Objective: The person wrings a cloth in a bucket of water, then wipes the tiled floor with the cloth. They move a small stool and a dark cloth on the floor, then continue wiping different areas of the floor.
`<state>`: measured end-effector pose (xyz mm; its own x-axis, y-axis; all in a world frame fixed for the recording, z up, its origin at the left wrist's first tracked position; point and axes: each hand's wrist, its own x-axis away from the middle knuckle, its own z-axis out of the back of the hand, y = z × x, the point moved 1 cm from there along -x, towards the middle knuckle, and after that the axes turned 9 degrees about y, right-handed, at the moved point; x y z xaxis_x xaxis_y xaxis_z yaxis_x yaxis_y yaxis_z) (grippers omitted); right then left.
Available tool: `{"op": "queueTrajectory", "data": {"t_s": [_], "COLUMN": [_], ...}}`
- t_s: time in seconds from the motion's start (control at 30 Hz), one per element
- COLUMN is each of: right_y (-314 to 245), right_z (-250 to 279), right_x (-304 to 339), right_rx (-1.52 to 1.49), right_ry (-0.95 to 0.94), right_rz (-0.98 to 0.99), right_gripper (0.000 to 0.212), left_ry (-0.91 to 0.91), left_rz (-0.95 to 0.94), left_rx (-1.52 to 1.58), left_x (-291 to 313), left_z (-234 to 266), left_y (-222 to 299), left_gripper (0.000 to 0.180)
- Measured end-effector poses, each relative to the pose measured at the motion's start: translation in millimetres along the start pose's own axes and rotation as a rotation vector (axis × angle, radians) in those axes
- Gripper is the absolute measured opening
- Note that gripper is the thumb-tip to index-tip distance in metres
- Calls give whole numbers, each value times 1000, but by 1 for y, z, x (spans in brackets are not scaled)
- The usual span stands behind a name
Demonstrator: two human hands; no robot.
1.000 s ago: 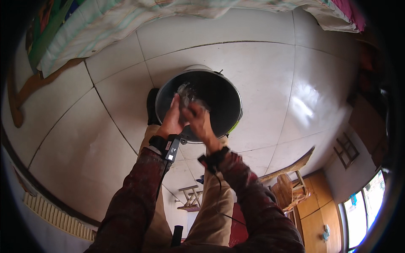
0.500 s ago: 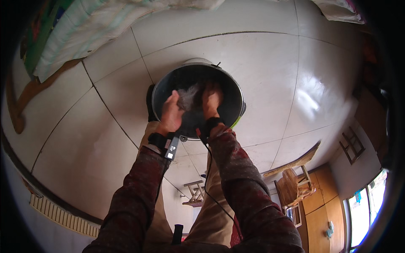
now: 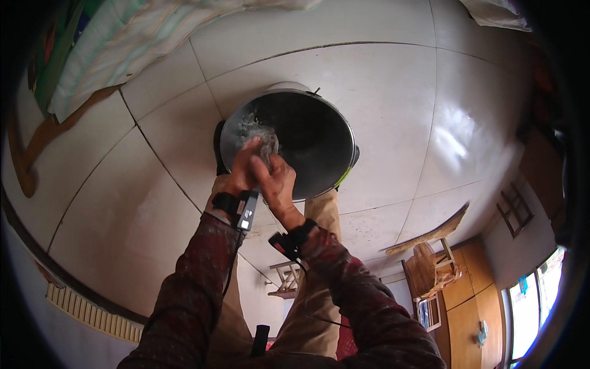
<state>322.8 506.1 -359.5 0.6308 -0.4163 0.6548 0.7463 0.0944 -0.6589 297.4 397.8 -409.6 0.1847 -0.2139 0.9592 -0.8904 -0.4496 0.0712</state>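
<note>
A large dark metal basin [image 3: 319, 141] stands on the pale tiled floor in front of my knees. Over its near left rim both hands squeeze a wad of wet grey cloth [image 3: 265, 142]. My left hand [image 3: 241, 167] grips the wad from the left, and my right hand [image 3: 278, 184] closes on it from below right. The two hands touch each other. Each wrist carries a black strap with a small device. More grey wet fabric [image 3: 246, 125] shows inside the basin at its left wall.
A striped pale blanket [image 3: 141, 37] hangs over a bed edge at the upper left. A small wooden stool [image 3: 286, 280] is under me between my legs. A wooden chair [image 3: 433, 270] and cabinet stand at the lower right.
My hands have shifted from the basin's middle to its near left rim, pulling the wet cloth wad closer to me. The view has tilted slightly.
</note>
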Motion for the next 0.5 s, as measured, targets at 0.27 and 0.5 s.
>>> {"op": "queueTrajectory", "data": {"t_s": [0.27,0.5], "right_y": [87,111], "right_z": [-12,-27], "right_x": [-109,-110], "right_rx": [402,23], "right_ry": [376,-3], "right_rz": [-6,3], "right_gripper": [37,27], "left_ry": [110,417], "left_rz": [-23,-29], "left_rx": [-14,-279], "left_x": [-15,-11], "left_z": [-18,-14], "left_y": [-4,3], "left_gripper": [42,74]}}
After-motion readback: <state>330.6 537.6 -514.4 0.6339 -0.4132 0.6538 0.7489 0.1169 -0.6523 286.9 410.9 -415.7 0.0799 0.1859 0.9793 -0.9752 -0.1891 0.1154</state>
